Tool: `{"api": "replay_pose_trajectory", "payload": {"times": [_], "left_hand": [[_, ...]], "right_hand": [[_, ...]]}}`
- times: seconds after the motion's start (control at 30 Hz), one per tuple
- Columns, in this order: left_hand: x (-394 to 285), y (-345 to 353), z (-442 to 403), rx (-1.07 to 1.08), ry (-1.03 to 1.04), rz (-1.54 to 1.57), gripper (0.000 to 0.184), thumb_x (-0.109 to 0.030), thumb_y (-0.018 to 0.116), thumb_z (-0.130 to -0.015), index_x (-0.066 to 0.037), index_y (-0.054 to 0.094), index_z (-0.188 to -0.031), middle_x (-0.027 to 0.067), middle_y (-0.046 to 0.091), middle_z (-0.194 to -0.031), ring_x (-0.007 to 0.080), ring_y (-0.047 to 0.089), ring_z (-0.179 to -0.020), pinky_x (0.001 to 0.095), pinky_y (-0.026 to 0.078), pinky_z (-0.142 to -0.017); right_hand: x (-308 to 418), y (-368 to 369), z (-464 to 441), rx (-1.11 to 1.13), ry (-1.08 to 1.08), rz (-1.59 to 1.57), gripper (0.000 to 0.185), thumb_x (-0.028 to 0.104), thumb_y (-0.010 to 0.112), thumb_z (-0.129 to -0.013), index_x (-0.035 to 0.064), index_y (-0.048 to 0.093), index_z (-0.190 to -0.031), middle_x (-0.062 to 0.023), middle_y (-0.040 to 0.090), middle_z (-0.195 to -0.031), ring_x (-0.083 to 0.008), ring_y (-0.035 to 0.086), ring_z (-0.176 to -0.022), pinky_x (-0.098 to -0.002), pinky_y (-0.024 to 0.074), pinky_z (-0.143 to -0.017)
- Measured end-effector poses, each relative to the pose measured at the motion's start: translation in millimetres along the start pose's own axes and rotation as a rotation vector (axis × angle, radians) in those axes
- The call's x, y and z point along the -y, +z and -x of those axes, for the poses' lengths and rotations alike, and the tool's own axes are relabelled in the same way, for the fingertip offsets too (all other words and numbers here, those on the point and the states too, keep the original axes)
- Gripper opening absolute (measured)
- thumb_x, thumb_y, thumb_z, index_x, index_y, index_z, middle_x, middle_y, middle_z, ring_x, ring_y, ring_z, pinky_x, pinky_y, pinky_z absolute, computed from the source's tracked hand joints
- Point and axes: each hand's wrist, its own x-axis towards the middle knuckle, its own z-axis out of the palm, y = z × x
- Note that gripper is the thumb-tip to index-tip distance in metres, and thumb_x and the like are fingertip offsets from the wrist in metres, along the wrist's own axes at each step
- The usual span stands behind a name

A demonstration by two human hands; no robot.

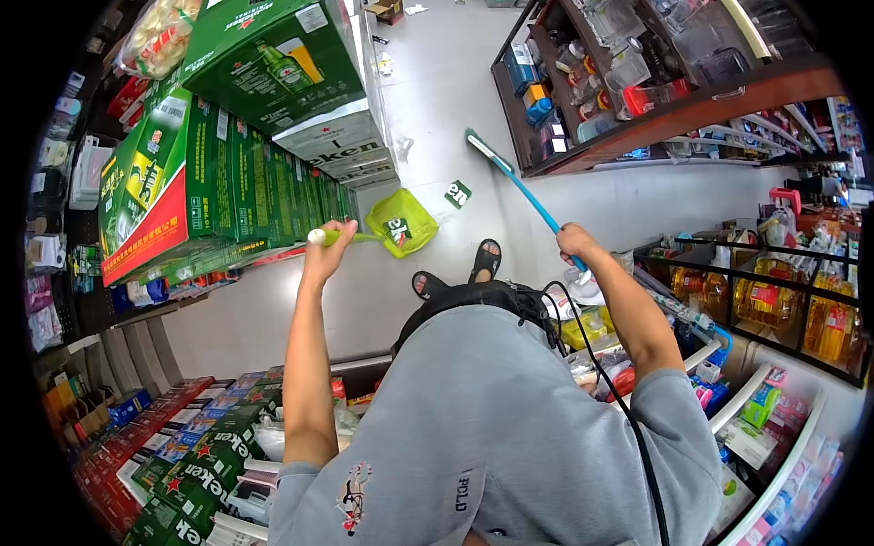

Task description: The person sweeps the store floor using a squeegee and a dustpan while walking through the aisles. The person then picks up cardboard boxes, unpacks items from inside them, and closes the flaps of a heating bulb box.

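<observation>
My left hand (330, 252) is closed around the handle of a yellow-green dustpan (424, 226), whose pan rests on the floor by the beer cartons. A torn green-and-white cardboard piece (398, 231) lies in the pan. My right hand (579, 241) grips the blue stick of a broom (537, 206), its head reaching out to the floor beside the wooden shelf. Between the broom and the dustpan, another green scrap with white letters (458, 194) lies on the floor.
Stacked green beer cartons (273, 73) rise on the left. A wooden shelf unit (637, 118) with goods stands at the front right. Racks with oil bottles (772, 296) are on the right. Small litter (386, 64) lies farther up the aisle floor.
</observation>
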Motion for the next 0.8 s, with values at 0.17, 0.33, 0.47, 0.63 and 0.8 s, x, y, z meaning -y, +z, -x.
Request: {"api": "replay_pose_trajectory", "payload": {"times": [0.17, 0.33, 0.47, 0.63, 0.8], "left_hand": [[22.1, 9.6, -29.9, -0.039, -0.035, 0.026, 0.038, -0.042, 0.063, -0.087, -0.009, 0.054, -0.07, -0.0046, 0.047, -0.061, 0.0055, 0.043, -0.054, 0.0231, 0.032, -0.047], [-7.5, 19.1, -45.7, -0.026, -0.016, -0.048, 0.041, -0.041, 0.068, -0.083, -0.006, 0.055, -0.066, -0.0015, 0.049, -0.056, 0.0086, 0.045, -0.051, 0.0262, 0.036, -0.049], [-17.3, 19.6, -54.9, -0.038, -0.114, -0.025, 0.04, -0.041, 0.068, -0.082, -0.007, 0.056, -0.065, -0.0017, 0.05, -0.056, 0.008, 0.046, -0.051, 0.0255, 0.036, -0.047], [2.4, -5.0, -46.0, -0.027, -0.058, 0.079, 0.038, -0.04, 0.066, -0.084, -0.007, 0.058, -0.068, -0.0027, 0.05, -0.059, 0.0082, 0.044, -0.053, 0.0251, 0.034, -0.05], [23.9, -16.0, -15.9, -0.017, -0.1, 0.218, 0.032, -0.039, 0.06, -0.089, -0.011, 0.053, -0.074, -0.0058, 0.042, -0.065, 0.0065, 0.038, -0.058, 0.0231, 0.032, -0.053]], "right_hand": [[14.4, 42.0, -17.0, 0.139, 0.06, -0.365, 0.018, 0.007, 0.039, -0.084, -0.0053, 0.05, -0.077, -0.0118, 0.049, -0.054, -0.0206, 0.047, -0.041, -0.0367, 0.0415, -0.037], [47.3, 62.4, 25.9, 0.397, 0.104, -0.282, 0.016, 0.013, 0.04, -0.089, 0.0013, 0.046, -0.08, -0.0071, 0.048, -0.056, -0.0142, 0.044, -0.042, -0.0292, 0.0379, -0.035], [48.6, 67.6, 29.2, 0.574, 0.214, -0.392, 0.02, 0.019, 0.041, -0.094, 0.0021, 0.047, -0.084, -0.0037, 0.049, -0.06, -0.009, 0.043, -0.043, -0.0238, 0.0361, -0.035], [33.2, 6.6, 43.5, 0.57, 0.158, -0.321, 0.023, 0.023, 0.045, -0.094, 0.0015, 0.051, -0.093, -0.0047, 0.051, -0.063, -0.0085, 0.042, -0.041, -0.0248, 0.0361, -0.034], [3.8, -46.4, 72.2, 0.439, -0.114, -0.116, 0.024, 0.021, 0.045, -0.091, 0.004, 0.052, -0.075, -0.006, 0.049, -0.055, -0.0138, 0.045, -0.042, -0.0317, 0.0388, -0.038]]}}
